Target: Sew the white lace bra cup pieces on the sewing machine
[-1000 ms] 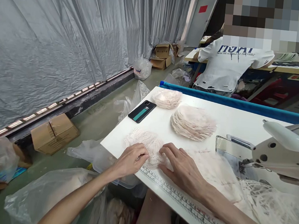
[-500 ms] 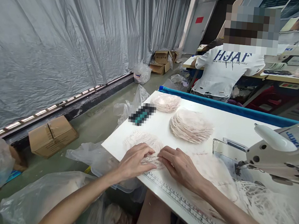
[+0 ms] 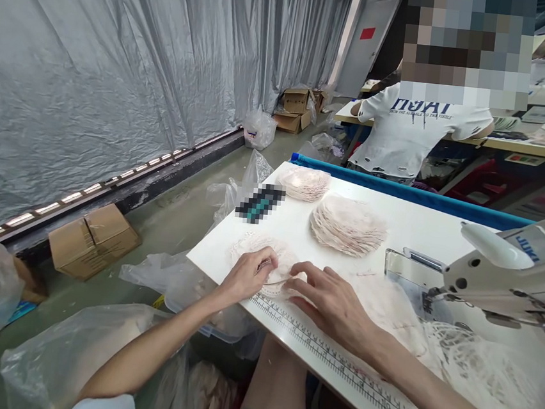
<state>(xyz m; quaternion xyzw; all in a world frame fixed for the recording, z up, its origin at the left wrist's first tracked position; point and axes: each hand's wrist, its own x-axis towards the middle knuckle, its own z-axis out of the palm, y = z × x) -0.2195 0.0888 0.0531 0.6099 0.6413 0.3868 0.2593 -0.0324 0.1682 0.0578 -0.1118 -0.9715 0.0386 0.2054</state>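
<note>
A small pile of pale pink lace pieces [image 3: 253,249] lies near the front left corner of the white table [image 3: 415,228]. My left hand [image 3: 248,273] rests on this pile with its fingers curled, pinching the edge of a lace piece. My right hand [image 3: 335,306] lies just to the right, fingers bent and spread, its fingertips touching the same piece near the printed ruler [image 3: 334,365] along the table's front edge.
Two larger stacks of lace pieces [image 3: 347,226] [image 3: 303,183] and a phone [image 3: 259,204] lie further back. A white sewing machine [image 3: 512,269] stands at the right with lace fabric [image 3: 478,372] below it. Another person [image 3: 417,131] works at a far table. Plastic bags and cardboard boxes [image 3: 90,241] cover the floor.
My left hand has curled from lying flat into a pinch on the top lace piece. My right hand has drawn back slightly to the right.
</note>
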